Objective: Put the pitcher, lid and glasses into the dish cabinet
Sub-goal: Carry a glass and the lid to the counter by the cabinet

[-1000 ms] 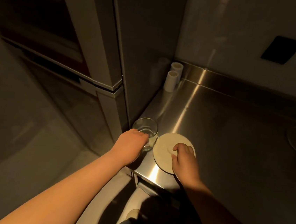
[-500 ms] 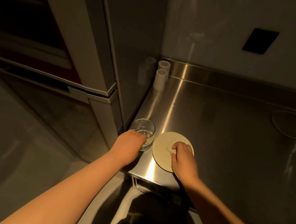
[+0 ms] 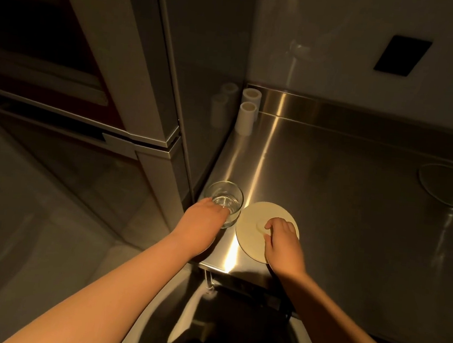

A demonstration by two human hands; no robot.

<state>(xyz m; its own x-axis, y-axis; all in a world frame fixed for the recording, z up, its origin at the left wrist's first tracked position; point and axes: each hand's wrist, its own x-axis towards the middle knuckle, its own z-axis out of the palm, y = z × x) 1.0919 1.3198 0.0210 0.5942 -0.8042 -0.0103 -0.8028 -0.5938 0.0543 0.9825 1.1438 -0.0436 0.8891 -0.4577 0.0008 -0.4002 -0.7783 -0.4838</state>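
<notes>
- The tall steel cabinet (image 3: pixel 153 60) fills the left of the view, and its side wall meets the steel counter (image 3: pixel 342 200) at a corner; whether this is the dish cabinet cannot be told from here.
- The left hand (image 3: pixel 200 224) reaches in from the lower left with the forearm stretched out straight, and its fingers curl round the near side of the glass (image 3: pixel 225 202), gripping it low on the wall.
- The glass stands upright at the counter's near left corner, close beside the cabinet wall, so a grip from the open near side looks like the only easy way to take it; a little water or shine shows at its bottom, which cannot be settled.
- The lid (image 3: pixel 262 231), a pale round disc, lies flat on the counter just to the right of the glass, near the front edge.
- The right hand (image 3: pixel 284 244) comes over the lid from the near side, wrist raised, and its fingers bend down round the small knob at the centre; a pinch there seems the handiest hold on a flat disc.
- Two white rolls (image 3: pixel 247 112) stand in the far corner, well apart from both hands.
- No pitcher is in view.
</notes>
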